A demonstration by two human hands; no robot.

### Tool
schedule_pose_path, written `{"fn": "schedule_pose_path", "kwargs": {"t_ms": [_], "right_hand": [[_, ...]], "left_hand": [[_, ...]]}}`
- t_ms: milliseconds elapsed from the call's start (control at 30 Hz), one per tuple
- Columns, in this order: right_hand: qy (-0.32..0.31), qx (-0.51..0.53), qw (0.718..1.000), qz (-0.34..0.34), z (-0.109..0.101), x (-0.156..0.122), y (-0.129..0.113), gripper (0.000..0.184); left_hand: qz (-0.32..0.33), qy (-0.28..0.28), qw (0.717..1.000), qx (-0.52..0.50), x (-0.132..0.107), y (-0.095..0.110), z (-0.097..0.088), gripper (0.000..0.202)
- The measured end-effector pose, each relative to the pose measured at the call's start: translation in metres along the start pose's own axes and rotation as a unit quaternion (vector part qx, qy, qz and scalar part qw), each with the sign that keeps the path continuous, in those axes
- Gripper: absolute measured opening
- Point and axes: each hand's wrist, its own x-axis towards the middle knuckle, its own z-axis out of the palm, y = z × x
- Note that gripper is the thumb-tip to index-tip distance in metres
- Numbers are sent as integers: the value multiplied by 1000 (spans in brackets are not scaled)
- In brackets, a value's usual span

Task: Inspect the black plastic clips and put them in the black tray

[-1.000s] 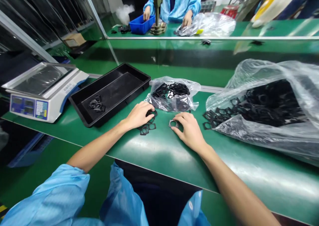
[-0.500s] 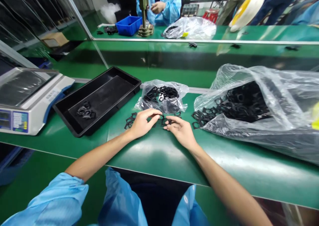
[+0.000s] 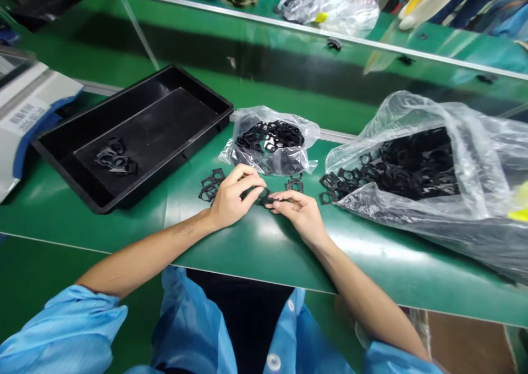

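left hand: left hand near centre of the green surface, fingers curled, thumb and forefinger pinched on a black frame part
right hand: right hand just right of the left one, fingertips closed on the same black frame part from the right side
black frame part: small, flat, held between both hands' fingertips, low over the surface, just near of the small bag; exact shape is hard to tell
loose parts: a few black frames lie on the surface just left of the left hand; two more lie just far of the right hand
small bag: clear small bag of black frames, just far of both hands
large bag: clear large bag at right, full of black frames, some spilling at its left mouth
tray: black tray far left, with a small pile of frames inside
scale: weighing scale at the left edge, partly cut off
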Motion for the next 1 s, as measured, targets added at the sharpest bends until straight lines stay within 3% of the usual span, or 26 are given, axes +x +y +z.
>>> {"fn": "schedule_pose_path", "kwargs": {"t_ms": [100, 233, 600, 1000], "right_hand": [[43, -15, 999, -17, 0, 0, -1, 36], [53, -11, 999, -6, 0, -2, -4, 38], [23, 37, 999, 14, 7, -7, -10, 39], [4, 15, 1000, 9, 4, -8, -9, 40]], "left_hand": [[41, 21, 999, 9, -1, 2, 1, 8], [84, -2, 996, 17, -4, 7, 3, 8], [64, -24, 997, 21, -4, 5, 3, 7], [59, -21, 998, 14, -5, 9, 4, 6]]}}
